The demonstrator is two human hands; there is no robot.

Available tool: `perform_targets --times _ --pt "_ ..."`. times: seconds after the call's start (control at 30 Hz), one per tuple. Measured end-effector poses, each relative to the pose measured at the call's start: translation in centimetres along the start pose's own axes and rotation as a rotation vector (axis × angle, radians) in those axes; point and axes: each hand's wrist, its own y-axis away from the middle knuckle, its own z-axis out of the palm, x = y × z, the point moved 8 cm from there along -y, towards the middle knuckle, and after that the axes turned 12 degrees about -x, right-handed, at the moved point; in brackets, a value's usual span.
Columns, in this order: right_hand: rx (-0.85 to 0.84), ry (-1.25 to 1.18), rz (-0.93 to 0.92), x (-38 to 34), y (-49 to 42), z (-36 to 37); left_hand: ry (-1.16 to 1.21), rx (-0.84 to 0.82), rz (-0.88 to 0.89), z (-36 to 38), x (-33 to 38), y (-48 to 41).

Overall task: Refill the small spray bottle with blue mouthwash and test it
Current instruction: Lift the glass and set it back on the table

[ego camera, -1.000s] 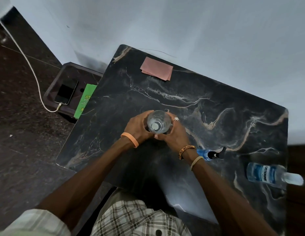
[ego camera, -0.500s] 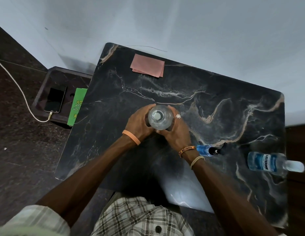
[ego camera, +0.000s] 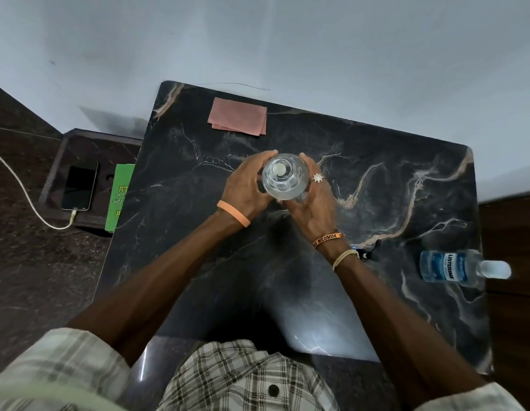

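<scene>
Left grip [ego camera: 245,186], right grip [ego camera: 314,203] round glass [ego camera: 284,177], mouthwash [ego camera: 449,266] apart

Glossy dark marble table [ego camera: 376,203]; clear plastic bottle [ego camera: 284,176]; matt pink cloth [ego camera: 237,115].

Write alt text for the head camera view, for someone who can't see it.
Seen from above, a person's left hand and right hand grip a clear round container over a dark marble table. A blue mouthwash bottle lies at its right edge.
</scene>
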Motion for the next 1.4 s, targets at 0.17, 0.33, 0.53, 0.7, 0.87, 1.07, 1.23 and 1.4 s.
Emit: perform_targets --times 0.17,0.33,0.53,0.7,0.87,1.07,1.23,1.4 --pt "-0.074 -0.044 0.053 0.9 0.1 -1.0 0.048 -0.153 -0.031 0.5 -0.3 -1.1" --pt "-0.222 -0.010 0.185 2.1 0.0 -1.4 0.068 -0.302 -0.108 1.5 -0.9 -1.3" --pt "-0.160 -0.020 0.187 2.8 -0.9 -3.8 0.016 -0.381 -0.108 2.6 0.8 -4.3" --pt "-0.100 -0.015 0.224 4.9 -3.4 -7.2 -0.051 -0.400 -0.047 4.0 3.9 -8.7" --pt "-0.066 0.002 0.263 7.7 -5.9 -10.6 -0.059 -0.395 -0.054 6.3 5.5 -13.5" --pt "-0.045 -0.015 0.340 12.6 -8.5 -13.5 -0.095 -0.414 -0.076 10.6 6.0 -18.6" --pt "-0.061 -0.004 0.356 16.2 -10.7 -15.4 -0.109 -0.433 -0.084 14.0 5.6 -22.2" --pt "-0.017 -0.051 0.382 19.1 -12.4 -16.7 -0.126 -0.433 -0.079 15.9 5.3 -25.3"
